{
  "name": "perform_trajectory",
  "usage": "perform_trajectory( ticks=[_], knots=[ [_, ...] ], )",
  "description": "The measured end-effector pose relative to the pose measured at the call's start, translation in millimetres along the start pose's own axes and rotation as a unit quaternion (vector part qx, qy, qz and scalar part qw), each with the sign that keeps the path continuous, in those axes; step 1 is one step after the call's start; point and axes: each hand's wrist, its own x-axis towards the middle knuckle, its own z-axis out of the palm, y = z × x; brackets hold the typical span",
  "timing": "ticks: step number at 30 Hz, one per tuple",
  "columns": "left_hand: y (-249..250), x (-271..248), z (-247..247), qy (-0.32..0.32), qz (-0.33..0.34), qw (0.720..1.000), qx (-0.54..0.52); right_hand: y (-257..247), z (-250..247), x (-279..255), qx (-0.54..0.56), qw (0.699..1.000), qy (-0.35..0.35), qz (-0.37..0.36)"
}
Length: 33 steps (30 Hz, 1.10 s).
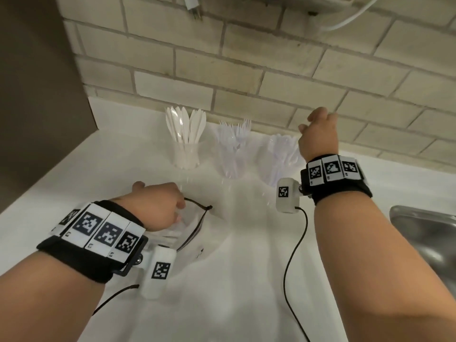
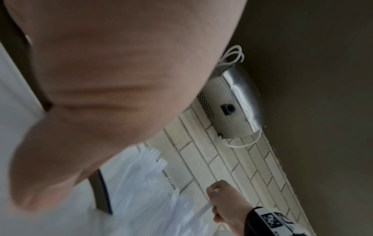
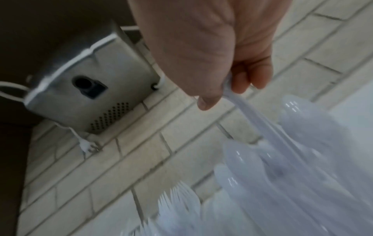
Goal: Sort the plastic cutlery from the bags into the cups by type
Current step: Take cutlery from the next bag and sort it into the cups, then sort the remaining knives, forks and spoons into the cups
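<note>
Three clear cups stand in a row by the tiled wall: a knife cup (image 1: pixel 184 144) on the left, a fork cup (image 1: pixel 230 154) in the middle, a spoon cup (image 1: pixel 277 159) on the right. My right hand (image 1: pixel 318 129) is raised over the spoon cup; its thumb and fingers pinch the handle of a translucent spoon (image 3: pixel 252 115), whose bowl end is down among the other spoons (image 3: pixel 282 175). My left hand (image 1: pixel 160 206) rests on the counter with fingers curled at the mouth of a clear bag (image 1: pixel 195 220) with a black edge. The bag's contents are hard to see.
A steel sink (image 1: pixel 424 233) lies at the right edge of the white counter (image 1: pixel 246 280). A brown wall (image 1: pixel 37 95) closes off the left. A metal box (image 3: pixel 90 89) with a white cable hangs on the tiles above the cups. Black wrist-camera cables (image 1: pixel 293 255) trail over the counter.
</note>
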Motion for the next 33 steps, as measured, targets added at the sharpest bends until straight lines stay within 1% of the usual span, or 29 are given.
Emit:
perform_trajectory(
  ticks=[2, 4, 5, 6, 7, 9, 11, 12, 13, 14, 16, 17, 19, 20, 21, 23, 24, 26, 30, 33],
  knots=[
    [1, 5, 3, 0.026, 0.026, 0.999, -0.032, 5, 17, -4, -0.053, 0.996, -0.067, 0.030],
    [0, 8, 5, 0.039, 0.048, 0.997, -0.051, 7, 29, -10, -0.148, 0.978, -0.133, 0.055],
    [-1, 7, 5, 0.048, 0.055, 0.996, -0.057, 7, 32, -13, -0.195, 0.967, -0.151, 0.060],
    [-2, 6, 4, 0.059, 0.059, 0.995, -0.063, 6, 32, -15, -0.228, 0.960, -0.154, 0.059],
    [-4, 4, 2, 0.072, 0.057, 0.993, -0.067, 5, 32, -18, -0.243, 0.958, -0.143, 0.052],
    [-8, -2, -2, 0.094, 0.037, 0.993, -0.065, -2, 26, -23, -0.235, 0.967, -0.091, 0.027],
    [-13, -8, -4, 0.099, 0.009, 0.994, -0.045, -20, 19, -33, -0.192, 0.980, -0.052, -0.018],
    [-15, -10, -4, 0.099, -0.003, 0.995, -0.032, -33, 15, -41, -0.163, 0.984, -0.059, -0.048],
    [-15, -13, -4, 0.109, -0.011, 0.994, -0.021, -49, 13, -51, -0.137, 0.983, -0.087, -0.087],
    [-16, -15, -2, 0.128, -0.010, 0.992, -0.013, -64, 12, -63, -0.113, 0.977, -0.130, -0.127],
    [-14, -19, 1, 0.167, 0.016, 0.986, -0.017, -92, 15, -93, -0.048, 0.952, -0.243, -0.179],
    [-12, -22, 3, 0.158, 0.034, 0.986, -0.029, -104, 19, -110, -0.026, 0.929, -0.306, -0.207],
    [-6, -26, 7, 0.092, 0.048, 0.994, -0.029, -118, 33, -140, -0.033, 0.865, -0.415, -0.282],
    [-4, -27, 11, 0.056, 0.039, 0.998, -0.003, -120, 42, -151, -0.055, 0.837, -0.449, -0.308],
    [-3, -28, 16, 0.033, 0.025, 0.999, 0.032, -118, 51, -160, -0.087, 0.818, -0.471, -0.318],
    [-6, -30, 25, 0.017, -0.005, 0.996, 0.090, -108, 69, -170, -0.166, 0.798, -0.483, -0.319],
    [-10, -29, 31, 0.017, -0.019, 0.996, 0.091, -101, 76, -173, -0.197, 0.794, -0.485, -0.309],
    [-17, -28, 40, 0.019, -0.029, 0.997, 0.062, -92, 87, -177, -0.208, 0.797, -0.486, -0.293],
    [-21, -19, 50, 0.054, -0.012, 0.998, 0.031, -90, 94, -184, -0.218, 0.809, -0.464, -0.288],
    [-24, -10, 54, 0.041, -0.014, 0.999, 0.011, -91, 94, -187, -0.232, 0.807, -0.462, -0.285]
  ],
)
